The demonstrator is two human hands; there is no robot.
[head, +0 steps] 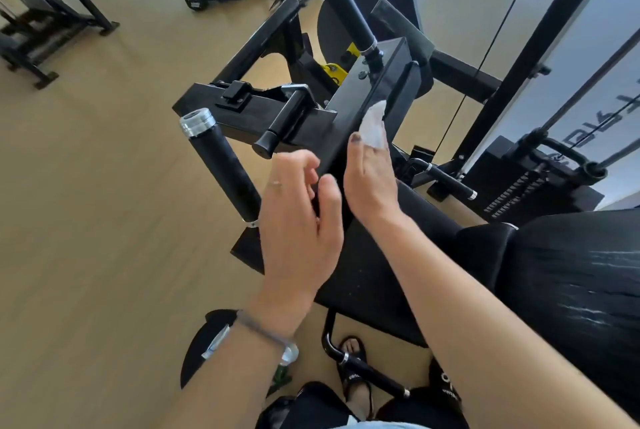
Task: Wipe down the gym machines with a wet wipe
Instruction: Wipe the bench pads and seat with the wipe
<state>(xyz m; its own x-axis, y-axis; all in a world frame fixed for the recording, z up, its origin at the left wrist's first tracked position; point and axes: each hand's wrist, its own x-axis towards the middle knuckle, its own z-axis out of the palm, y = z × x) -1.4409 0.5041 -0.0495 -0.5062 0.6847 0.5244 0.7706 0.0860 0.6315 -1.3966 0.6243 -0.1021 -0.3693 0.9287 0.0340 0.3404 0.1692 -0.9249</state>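
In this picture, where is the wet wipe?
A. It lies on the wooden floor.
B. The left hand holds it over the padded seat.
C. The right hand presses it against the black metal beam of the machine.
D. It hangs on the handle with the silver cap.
C: the white wet wipe sits under the fingers of the right hand on the black metal beam, while the left hand holds nothing.

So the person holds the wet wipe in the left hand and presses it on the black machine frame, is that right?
Not quite: the head view shows the wet wipe in the right hand, pressed on the black machine frame. The left hand holds nothing.
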